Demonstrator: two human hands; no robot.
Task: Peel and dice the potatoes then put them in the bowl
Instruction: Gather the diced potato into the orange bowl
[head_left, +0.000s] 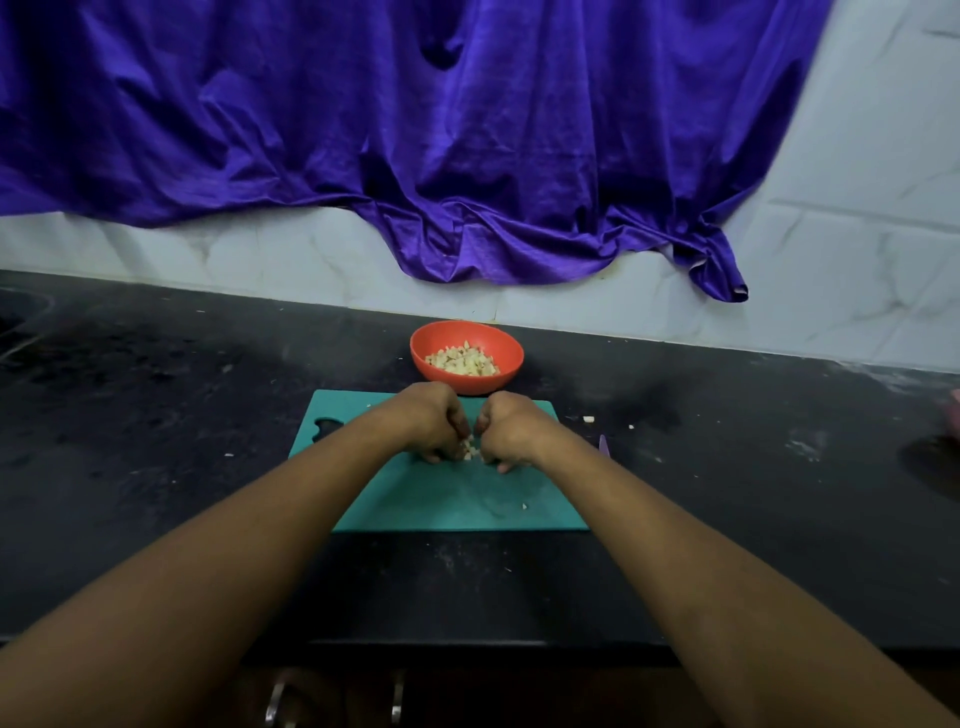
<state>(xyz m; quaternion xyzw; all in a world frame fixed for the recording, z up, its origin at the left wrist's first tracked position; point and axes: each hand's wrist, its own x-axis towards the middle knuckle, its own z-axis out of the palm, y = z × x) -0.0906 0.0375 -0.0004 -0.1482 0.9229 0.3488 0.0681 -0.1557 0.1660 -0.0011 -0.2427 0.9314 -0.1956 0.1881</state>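
The left hand and right hand, equally near, curl their fingers round the small heap of diced potato between them on the green board, the orange bowl lying straight ahead, just beyond.

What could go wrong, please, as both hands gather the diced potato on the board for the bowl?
Dice may slip from between the left hand and right hand cupping the diced potato before reaching the bowl; stray pieces already lie on the counter. The right forearm passes close to a purple knife tip beside the cutting board and might knock it.
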